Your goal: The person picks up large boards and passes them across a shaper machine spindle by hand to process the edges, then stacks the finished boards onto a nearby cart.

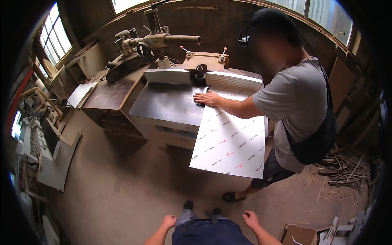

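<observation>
My left hand [169,221] hangs by my left thigh, its fingers curled in, with nothing visible in it. On the other side my right hand [251,219] hangs loosely closed, also with nothing visible in it. Neither touches anything. Ahead of me, a co-worker in a grey shirt [300,92] stands at a spindle moulder [163,102]. That person's hand [207,98] presses on a white, film-covered panel [228,141] with red and black print. The panel lies along the right fence [233,81] and overhangs the table toward me. A dark cutter spindle [200,72] stands between the fences.
A brown workbench [110,94] with a stack of papers [81,94] stands left of the machine, under a power feeder arm [171,39]. Wood offcuts [347,169] litter the floor at right. A cardboard box [300,235] sits near my right. Boards [61,163] line the left.
</observation>
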Available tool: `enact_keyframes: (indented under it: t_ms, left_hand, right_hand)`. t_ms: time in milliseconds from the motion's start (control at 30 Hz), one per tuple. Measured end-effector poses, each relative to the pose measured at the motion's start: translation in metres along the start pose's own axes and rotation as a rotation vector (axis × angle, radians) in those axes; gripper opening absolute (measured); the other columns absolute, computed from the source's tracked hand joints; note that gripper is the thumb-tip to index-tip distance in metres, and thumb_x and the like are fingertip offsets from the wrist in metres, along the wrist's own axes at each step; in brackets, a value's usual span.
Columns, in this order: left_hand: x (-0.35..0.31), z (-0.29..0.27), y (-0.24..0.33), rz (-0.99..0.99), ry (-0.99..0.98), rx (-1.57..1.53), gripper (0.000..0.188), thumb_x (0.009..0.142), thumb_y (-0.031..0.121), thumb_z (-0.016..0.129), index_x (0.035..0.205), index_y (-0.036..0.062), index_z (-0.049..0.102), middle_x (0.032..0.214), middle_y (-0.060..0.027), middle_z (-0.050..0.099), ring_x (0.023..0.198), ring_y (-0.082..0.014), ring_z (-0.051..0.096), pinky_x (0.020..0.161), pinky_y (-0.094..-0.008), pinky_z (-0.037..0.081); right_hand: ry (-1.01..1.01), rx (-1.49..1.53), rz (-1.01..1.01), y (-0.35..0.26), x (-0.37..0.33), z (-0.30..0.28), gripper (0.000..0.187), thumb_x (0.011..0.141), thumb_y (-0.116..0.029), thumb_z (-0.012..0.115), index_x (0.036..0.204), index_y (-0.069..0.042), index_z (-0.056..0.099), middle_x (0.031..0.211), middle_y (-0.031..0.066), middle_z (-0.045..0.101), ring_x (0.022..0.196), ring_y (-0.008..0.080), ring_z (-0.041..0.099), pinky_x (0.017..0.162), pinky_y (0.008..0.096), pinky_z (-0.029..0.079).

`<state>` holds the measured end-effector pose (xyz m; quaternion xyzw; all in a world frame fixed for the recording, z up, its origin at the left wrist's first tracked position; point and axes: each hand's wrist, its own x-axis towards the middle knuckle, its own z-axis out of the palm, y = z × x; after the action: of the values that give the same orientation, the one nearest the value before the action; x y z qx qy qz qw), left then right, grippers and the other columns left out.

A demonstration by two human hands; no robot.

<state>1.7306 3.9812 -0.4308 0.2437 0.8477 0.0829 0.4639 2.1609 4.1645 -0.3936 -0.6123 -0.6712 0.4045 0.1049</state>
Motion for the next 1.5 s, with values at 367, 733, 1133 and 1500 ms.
enact_keyframes:
  t_ms: [367, 733, 1133, 1500]
  left_hand:
    - [0.0, 0.01, 0.009, -0.024, -0.043, 0.134, 0.036, 0.078, 0.03, 0.054, 0.102, 0.0092, 0.069, 0.105, -0.0188, 0.064, 0.102, -0.0346, 0.06, 0.091, -0.0407, 0.047]
    - [-0.006, 0.002, 0.008, -0.054, -0.004, 0.139, 0.036, 0.077, 0.028, 0.052, 0.102, 0.007, 0.069, 0.105, -0.0208, 0.063, 0.102, -0.0356, 0.06, 0.092, -0.0408, 0.047]
    - [-0.015, 0.002, 0.026, -0.078, 0.023, 0.164, 0.035, 0.077, 0.027, 0.052, 0.101, 0.0089, 0.07, 0.105, -0.02, 0.064, 0.101, -0.0353, 0.06, 0.091, -0.0413, 0.047]
    - [-0.017, 0.002, 0.033, -0.142, 0.04, 0.169, 0.035, 0.077, 0.027, 0.053, 0.102, 0.0092, 0.07, 0.107, -0.0195, 0.064, 0.103, -0.0347, 0.06, 0.092, -0.0414, 0.047]
  right_hand:
    - [0.078, 0.032, 0.063, 0.051, -0.013, 0.001, 0.031, 0.075, -0.023, 0.065, 0.098, -0.002, 0.066, 0.09, 0.0163, 0.064, 0.082, 0.0282, 0.064, 0.076, 0.0355, 0.051]
    - [0.03, 0.048, 0.047, 0.033, 0.0, 0.004, 0.031, 0.076, -0.022, 0.065, 0.099, -0.001, 0.065, 0.093, 0.0169, 0.064, 0.083, 0.0278, 0.065, 0.077, 0.0352, 0.051]
    - [0.014, 0.051, 0.06, 0.03, 0.012, -0.006, 0.03, 0.076, -0.021, 0.065, 0.099, -0.001, 0.066, 0.092, 0.0172, 0.064, 0.083, 0.0282, 0.065, 0.076, 0.0354, 0.052]
    - [0.006, 0.043, 0.044, 0.029, 0.025, -0.011, 0.031, 0.075, -0.021, 0.065, 0.099, -0.002, 0.066, 0.091, 0.0171, 0.064, 0.083, 0.0282, 0.065, 0.077, 0.0356, 0.051]
